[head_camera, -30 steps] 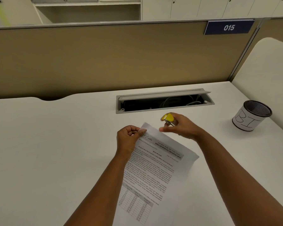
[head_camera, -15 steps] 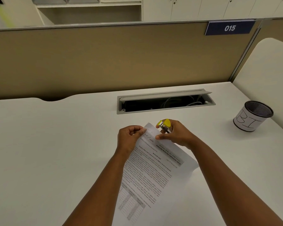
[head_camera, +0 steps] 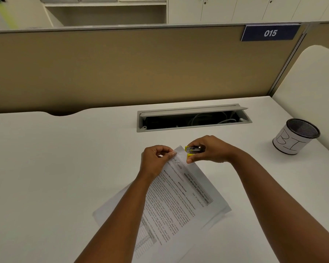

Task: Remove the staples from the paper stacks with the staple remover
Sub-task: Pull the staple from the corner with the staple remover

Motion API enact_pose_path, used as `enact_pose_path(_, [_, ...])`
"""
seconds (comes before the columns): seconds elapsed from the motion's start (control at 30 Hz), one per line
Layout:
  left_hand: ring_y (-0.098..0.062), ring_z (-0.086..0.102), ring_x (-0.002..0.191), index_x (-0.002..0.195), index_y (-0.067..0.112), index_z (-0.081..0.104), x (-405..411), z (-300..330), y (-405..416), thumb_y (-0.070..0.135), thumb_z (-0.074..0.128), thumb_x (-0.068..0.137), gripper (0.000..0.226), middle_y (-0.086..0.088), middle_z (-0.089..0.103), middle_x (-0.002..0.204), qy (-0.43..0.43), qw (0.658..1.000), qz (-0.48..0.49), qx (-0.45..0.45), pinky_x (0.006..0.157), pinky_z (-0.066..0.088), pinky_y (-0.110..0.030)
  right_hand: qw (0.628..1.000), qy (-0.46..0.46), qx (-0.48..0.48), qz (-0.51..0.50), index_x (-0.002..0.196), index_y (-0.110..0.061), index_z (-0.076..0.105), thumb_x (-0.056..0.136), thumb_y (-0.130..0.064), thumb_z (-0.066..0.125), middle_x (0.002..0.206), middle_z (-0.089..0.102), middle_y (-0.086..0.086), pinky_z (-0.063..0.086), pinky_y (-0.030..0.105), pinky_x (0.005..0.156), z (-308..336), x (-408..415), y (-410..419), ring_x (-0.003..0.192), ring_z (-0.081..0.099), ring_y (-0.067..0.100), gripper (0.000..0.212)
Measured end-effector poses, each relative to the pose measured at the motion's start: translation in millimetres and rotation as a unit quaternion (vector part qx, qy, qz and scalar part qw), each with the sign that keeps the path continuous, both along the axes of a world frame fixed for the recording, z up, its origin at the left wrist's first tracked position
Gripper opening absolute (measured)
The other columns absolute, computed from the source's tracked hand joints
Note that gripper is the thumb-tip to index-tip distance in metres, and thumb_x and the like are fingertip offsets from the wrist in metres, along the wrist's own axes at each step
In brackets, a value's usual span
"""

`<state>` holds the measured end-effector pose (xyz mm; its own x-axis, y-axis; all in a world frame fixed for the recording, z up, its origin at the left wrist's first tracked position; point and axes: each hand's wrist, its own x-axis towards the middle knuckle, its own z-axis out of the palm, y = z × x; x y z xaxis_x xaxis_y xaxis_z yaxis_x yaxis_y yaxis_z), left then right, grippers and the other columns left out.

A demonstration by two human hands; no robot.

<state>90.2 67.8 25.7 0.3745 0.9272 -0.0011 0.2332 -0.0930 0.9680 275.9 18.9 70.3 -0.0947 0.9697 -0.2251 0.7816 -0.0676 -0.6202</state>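
A printed paper stack (head_camera: 180,198) lies slanted on the white desk (head_camera: 51,168), its top corner lifted. My left hand (head_camera: 156,160) pinches that top corner between thumb and fingers. My right hand (head_camera: 209,149) grips a small yellow and metal staple remover (head_camera: 191,150), whose jaws sit right at the top edge of the paper, beside my left fingertips. The staple itself is too small to make out. A second sheet or stack (head_camera: 110,207) shows beneath the first, sticking out to the left.
A black mesh cup (head_camera: 294,137) wrapped in paper marked "BI" stands at the right of the desk. An open cable tray (head_camera: 192,118) is cut into the desk behind my hands. A tan partition (head_camera: 141,69) walls off the back and right.
My right hand came down and left from above the desk, bringing the staple remover onto the paper's top corner. My left hand kept its pinch on the corner. The paper rotated slightly.
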Motion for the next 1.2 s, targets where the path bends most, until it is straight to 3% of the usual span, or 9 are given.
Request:
enact_pose_path(0.17, [-0.014, 0.064, 0.063, 0.075, 0.021, 0.067, 2.1, 2.7, -3.0, 0.022, 0.071, 0.077, 0.005, 0.003, 0.066, 0.076, 0.000, 1.000, -0.024, 0.004, 0.056, 0.053, -0.017, 0.999, -0.033, -0.020, 0.026, 0.108, -0.010, 0.064, 0.074, -0.039, 0.070, 0.112, 0.065, 0.006, 0.040, 0.027, 0.073, 1.5, -5.1, 2.1, 0.085, 0.051, 0.016, 0.046])
enact_pose_path(0.27, [-0.020, 0.065, 0.066, 0.075, 0.018, 0.067, 3.8, 3.6, -3.9, 0.021, 0.071, 0.076, 0.005, -0.001, 0.066, 0.077, 0.002, 0.999, -0.035, 0.005, 0.061, 0.054, -0.024, 0.999, -0.030, -0.019, 0.036, 0.093, -0.003, 0.066, 0.075, -0.038, 0.069, 0.099, 0.067, 0.017, 0.038, 0.032, 0.069, 1.0, -9.8, 3.0, 0.078, 0.053, 0.023, 0.040])
enact_pose_path(0.37, [-0.022, 0.064, 0.067, 0.077, 0.017, 0.067, 3.8, 3.9, -4.7, 0.021, 0.071, 0.077, 0.006, -0.003, 0.067, 0.080, 0.008, 0.999, -0.040, 0.011, 0.062, 0.054, -0.025, 0.999, -0.031, -0.025, 0.036, 0.084, 0.000, 0.064, 0.075, -0.035, 0.069, 0.091, 0.067, 0.021, 0.040, 0.030, 0.063, 3.3, -10.9, 3.0, 0.070, 0.052, 0.019, 0.036])
enact_pose_path(0.57, [-0.019, 0.063, 0.064, 0.077, 0.016, 0.067, 4.4, 4.6, -4.5, 0.022, 0.070, 0.078, 0.007, -0.003, 0.067, 0.079, 0.016, 0.998, -0.051, 0.023, 0.058, 0.051, -0.020, 0.998, -0.029, -0.039, 0.037, 0.096, -0.002, 0.067, 0.076, -0.034, 0.068, 0.095, 0.069, 0.018, 0.043, 0.025, 0.062, 5.0, -11.9, 2.9, 0.072, 0.056, 0.019, 0.038])
enact_pose_path(1.03, [-0.013, 0.062, 0.058, 0.077, 0.020, 0.067, 4.9, 4.6, -2.3, 0.026, 0.069, 0.078, 0.007, 0.001, 0.066, 0.078, 0.033, 0.997, -0.060, 0.029, 0.049, 0.047, -0.008, 0.996, -0.036, -0.063, 0.053, 0.100, -0.008, 0.067, 0.075, -0.033, 0.069, 0.099, 0.069, 0.014, 0.043, 0.018, 0.059, 7.6, -10.8, 6.9, 0.073, 0.056, 0.017, 0.035])
enact_pose_path(1.2, [-0.013, 0.062, 0.058, 0.077, 0.019, 0.067, 6.0, 3.8, -2.4, 0.027, 0.069, 0.078, 0.007, 0.001, 0.066, 0.078, 0.041, 0.997, -0.064, 0.032, 0.048, 0.046, -0.007, 0.995, -0.041, -0.068, 0.060, 0.099, -0.009, 0.068, 0.073, -0.034, 0.072, 0.100, 0.069, 0.012, 0.046, 0.024, 0.065, 6.9, -9.6, 6.6, 0.078, 0.059, 0.020, 0.037])
